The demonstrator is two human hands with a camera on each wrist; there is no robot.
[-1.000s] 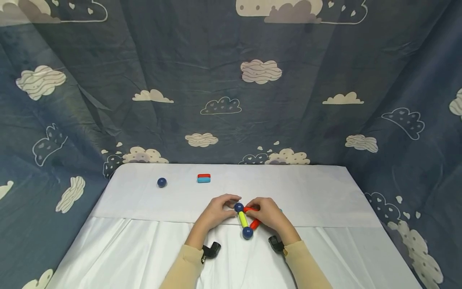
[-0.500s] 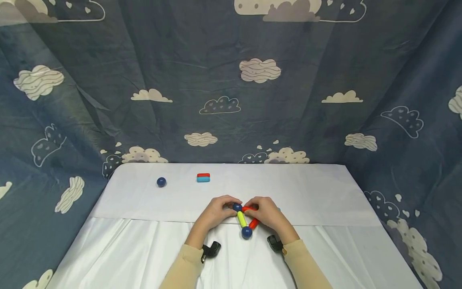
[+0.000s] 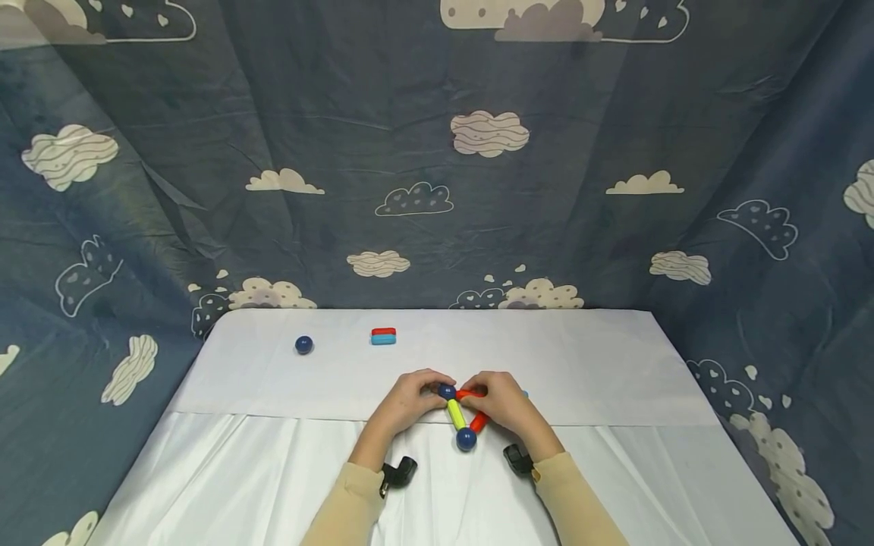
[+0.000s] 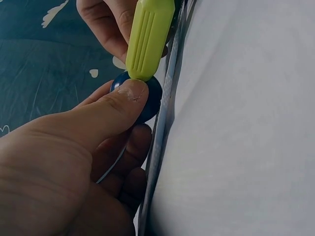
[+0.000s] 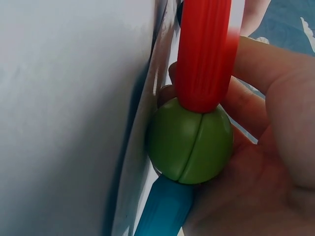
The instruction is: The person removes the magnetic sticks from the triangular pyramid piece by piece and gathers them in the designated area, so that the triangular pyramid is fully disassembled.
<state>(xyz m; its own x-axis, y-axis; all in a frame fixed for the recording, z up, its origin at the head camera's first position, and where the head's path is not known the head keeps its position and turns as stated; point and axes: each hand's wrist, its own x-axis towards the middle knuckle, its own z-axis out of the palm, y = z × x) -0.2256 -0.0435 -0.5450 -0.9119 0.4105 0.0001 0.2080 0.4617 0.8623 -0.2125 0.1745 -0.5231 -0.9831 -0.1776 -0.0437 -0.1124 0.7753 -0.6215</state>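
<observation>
A joined construction of magnetic balls and rods stands low over the white cloth between both hands. My left hand (image 3: pixel 407 400) pinches its far blue ball (image 3: pixel 447 391) between thumb and fingers. From that ball a yellow-green rod (image 3: pixel 456 414) runs toward me to a nearer blue ball (image 3: pixel 466 439). My right hand (image 3: pixel 504 398) grips a red rod (image 3: pixel 468 394) beside the far ball. Another red rod (image 3: pixel 479 422) slants from the nearer ball up under the right hand. A green ball (image 5: pixel 189 142), joined to a red rod and a blue rod (image 5: pixel 166 206), shows in the right wrist view.
On the white-covered table (image 3: pixel 580 364), a loose blue ball (image 3: pixel 303 345) lies at the back left. A red rod (image 3: pixel 384 331) and a light blue rod (image 3: pixel 384 340) lie side by side right of it. A cloud-patterned curtain (image 3: pixel 328 114) hangs behind.
The far blue ball has shifted slightly left, deeper between my left fingers, and the red rod has come along with it. Both hands keep their grips; the loose pieces lie still.
</observation>
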